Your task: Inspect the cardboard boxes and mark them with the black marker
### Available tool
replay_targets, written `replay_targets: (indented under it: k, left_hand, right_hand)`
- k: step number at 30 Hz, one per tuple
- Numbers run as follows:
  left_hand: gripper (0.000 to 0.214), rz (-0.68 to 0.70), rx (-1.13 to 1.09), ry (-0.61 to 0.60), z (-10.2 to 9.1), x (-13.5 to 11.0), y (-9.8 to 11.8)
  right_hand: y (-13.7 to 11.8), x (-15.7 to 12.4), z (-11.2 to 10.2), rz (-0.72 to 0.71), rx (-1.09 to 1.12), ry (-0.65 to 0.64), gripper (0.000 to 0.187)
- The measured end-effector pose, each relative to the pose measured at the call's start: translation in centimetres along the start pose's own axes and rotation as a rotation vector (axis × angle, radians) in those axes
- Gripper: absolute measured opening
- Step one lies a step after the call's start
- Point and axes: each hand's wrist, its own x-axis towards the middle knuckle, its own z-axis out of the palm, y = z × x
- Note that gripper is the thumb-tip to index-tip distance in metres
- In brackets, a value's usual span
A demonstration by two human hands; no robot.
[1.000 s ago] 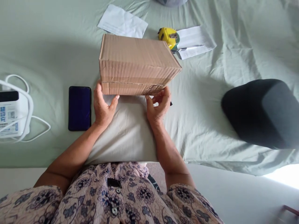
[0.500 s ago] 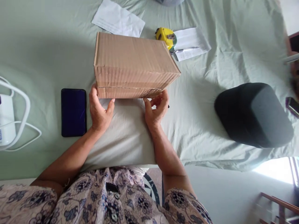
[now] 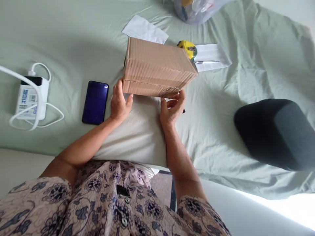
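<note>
A brown cardboard box [image 3: 159, 60] sits in front of me, tilted a little, with pen scribbles near its lower right edge. My left hand [image 3: 120, 101] grips its near left corner, thumb along the bottom edge and fingers behind the side. At the near right corner my right hand [image 3: 172, 108] holds the box, thumb and fingers curled at the lower edge. The underside of the box is hidden. Just beyond its right end lie a yellow tape measure [image 3: 187, 48] and a pen [image 3: 207, 62] on a folded white paper [image 3: 215, 52].
On the green cloth [image 3: 73, 49] a dark-screened phone [image 3: 95, 102] lies left of my left hand. Farther left is a white power bank [image 3: 31, 100] with a cable. A dark grey rounded object [image 3: 273, 131] stands at right. Behind are another paper [image 3: 145, 29] and a plastic bag [image 3: 197, 11].
My view has turned, so most things on the cloth appear farther right, and the power bank and plastic bag show more fully. Both hands keep their hold on the box.
</note>
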Motion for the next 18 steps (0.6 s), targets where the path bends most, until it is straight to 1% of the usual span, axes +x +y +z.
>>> replay_targets:
  k: [3, 6, 9, 12, 14, 18]
  left_hand:
    - [0.08, -0.005, -0.057, -0.015, 0.0, 0.4, -0.6]
    - [0.092, -0.027, -0.082, 0.022, 0.1, 0.8, -0.9]
    - [0.101, -0.023, -0.076, 0.044, 0.0, 1.1, -0.8]
    - [0.106, -0.001, -0.06, 0.047, -0.2, 1.2, -0.7]
    - [0.108, 0.0, -0.068, 0.036, -0.2, 1.3, -0.9]
    - [0.103, -0.02, -0.106, 0.0, -0.1, 1.6, -1.3]
  right_hand:
    - [0.0, 0.1, 0.4, -0.009, 0.04, 0.003, 0.059]
    - [-0.3, 0.1, 0.5, -0.026, 0.076, -0.01, 0.058]
    - [-0.6, 0.1, 0.1, -0.045, 0.088, -0.032, 0.059]
    - [-0.9, 0.2, -0.5, -0.096, 0.095, -0.021, 0.051]
    - [-1.2, 0.3, -0.8, -0.112, 0.082, 0.0, 0.047]
    - [-1.5, 0.4, -0.8, -0.055, 0.103, 0.07, 0.055]
